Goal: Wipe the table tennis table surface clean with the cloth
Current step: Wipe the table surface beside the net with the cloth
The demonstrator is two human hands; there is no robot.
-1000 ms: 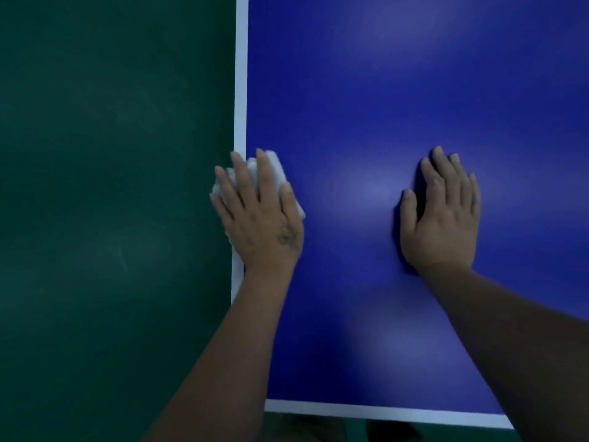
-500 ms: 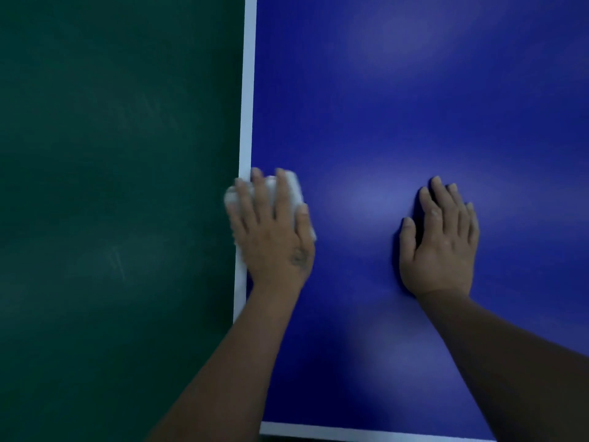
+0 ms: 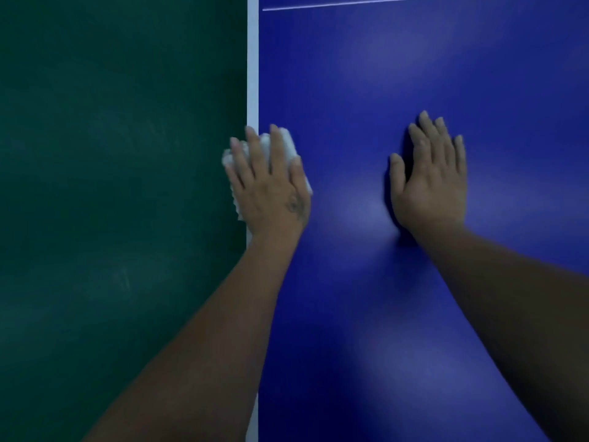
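The blue table tennis table (image 3: 398, 74) fills the right side of the head view, with a white line (image 3: 252, 59) along its left edge. My left hand (image 3: 271, 186) presses flat on a bunched white cloth (image 3: 288, 148) at that edge; the cloth pokes out past my fingertips and over the table's side. My right hand (image 3: 430, 180) lies flat on the blue surface to the right, fingers straight and holding nothing.
A dark green floor (image 3: 111, 186) lies to the left of the table. A thin white line (image 3: 382, 2) crosses the blue surface at the top of the view.
The view has moved forward along the table: the near white end line has dropped out of sight and a thin white line has appeared at the top. The cloth now overhangs the left edge more.
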